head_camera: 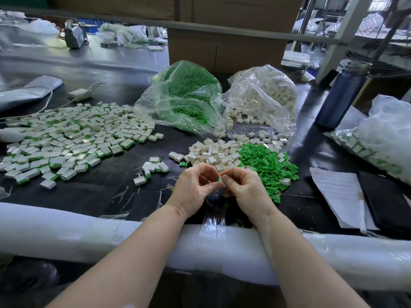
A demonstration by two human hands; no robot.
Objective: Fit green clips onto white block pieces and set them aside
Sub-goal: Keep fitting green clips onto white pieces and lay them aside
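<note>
Fitting step: left hand (195, 185) & right hand (242, 185) both pinch one clip-and-block piece (219, 178); next, prob. press home, then set aside w/ done pile (66, 138).

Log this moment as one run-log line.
step: fitting | left hand: pinching piece | right hand: pinching green clip | finished pile: left

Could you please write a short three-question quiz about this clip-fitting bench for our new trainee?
1. True or false: the bag of green clips stands to the left of the bag of white blocks.
2. Which hands grip the piece being assembled?
3. The finished pieces lie: A) in a tray, B) spread on the table, C) inside the blue bottle.

Key: 1 true; 2 both, left hand and right hand; 3 B.
</note>
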